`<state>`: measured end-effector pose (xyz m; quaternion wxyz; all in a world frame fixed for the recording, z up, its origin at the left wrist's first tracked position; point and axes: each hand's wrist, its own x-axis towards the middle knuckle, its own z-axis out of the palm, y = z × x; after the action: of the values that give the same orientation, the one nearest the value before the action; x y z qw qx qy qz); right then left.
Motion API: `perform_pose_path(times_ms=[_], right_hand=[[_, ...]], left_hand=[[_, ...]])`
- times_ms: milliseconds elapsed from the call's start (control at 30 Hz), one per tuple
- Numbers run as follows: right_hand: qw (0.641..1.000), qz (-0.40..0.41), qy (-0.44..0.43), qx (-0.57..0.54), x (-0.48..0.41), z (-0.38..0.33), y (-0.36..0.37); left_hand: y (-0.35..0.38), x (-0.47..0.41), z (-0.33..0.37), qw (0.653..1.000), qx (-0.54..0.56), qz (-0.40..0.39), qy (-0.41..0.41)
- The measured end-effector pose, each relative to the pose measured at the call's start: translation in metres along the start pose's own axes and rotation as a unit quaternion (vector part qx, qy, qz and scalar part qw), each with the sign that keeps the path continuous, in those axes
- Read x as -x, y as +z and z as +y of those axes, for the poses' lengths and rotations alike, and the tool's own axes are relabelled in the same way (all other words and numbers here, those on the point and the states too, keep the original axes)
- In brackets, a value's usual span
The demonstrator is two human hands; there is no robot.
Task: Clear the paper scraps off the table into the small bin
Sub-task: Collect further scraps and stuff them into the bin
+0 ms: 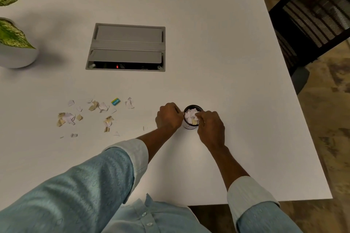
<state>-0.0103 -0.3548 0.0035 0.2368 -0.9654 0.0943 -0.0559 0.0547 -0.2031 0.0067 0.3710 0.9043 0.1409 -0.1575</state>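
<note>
A small black round bin (190,126) stands on the white table (217,53), filled with white and tan scraps. My left hand (168,117) is curled against the bin's left side, fingers closed. My right hand (211,126) reaches over the bin's right rim, fingertips pinched on a white paper scrap (197,115) inside the opening. Several white and tan paper scraps (89,115) lie scattered on the table to the left, with a small green and yellow piece (115,101) among them. One tiny scrap (144,128) lies near my left wrist.
A grey recessed cable box (126,47) sits in the table's middle, its near flap open. A white pot with a green-leaved plant (13,43) stands at the far left. A black mesh chair (312,21) is beyond the table's right edge.
</note>
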Motion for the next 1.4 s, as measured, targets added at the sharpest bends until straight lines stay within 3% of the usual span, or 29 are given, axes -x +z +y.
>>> perform_pose_path(times_ms=[233,433,667,833,1033,1400], right_hand=[[0.98,-0.054,-0.141,0.132,0.006,0.012,0.016],[0.966,-0.086,-0.168,0.174,0.01,0.021,0.033],[0.966,0.031,-0.176,0.186,0.013,-0.001,0.018],[0.976,0.083,-0.177,0.101,0.021,-0.038,0.02],[0.976,-0.004,-0.217,-0.009,0.036,-0.094,0.051],[0.96,-0.217,-0.174,0.041,0.039,-0.195,0.134]], left_hand=[[0.008,-0.013,-0.016,0.995,0.071,-0.047,-0.044],[0.005,-0.011,-0.008,0.998,0.025,-0.051,-0.021],[-0.009,-0.007,-0.029,0.995,0.043,-0.082,-0.037],[-0.036,0.0,-0.085,0.996,0.002,-0.075,-0.051],[-0.086,0.009,-0.173,0.994,-0.021,-0.046,-0.101],[-0.184,0.018,-0.307,0.979,-0.031,0.032,-0.198]])
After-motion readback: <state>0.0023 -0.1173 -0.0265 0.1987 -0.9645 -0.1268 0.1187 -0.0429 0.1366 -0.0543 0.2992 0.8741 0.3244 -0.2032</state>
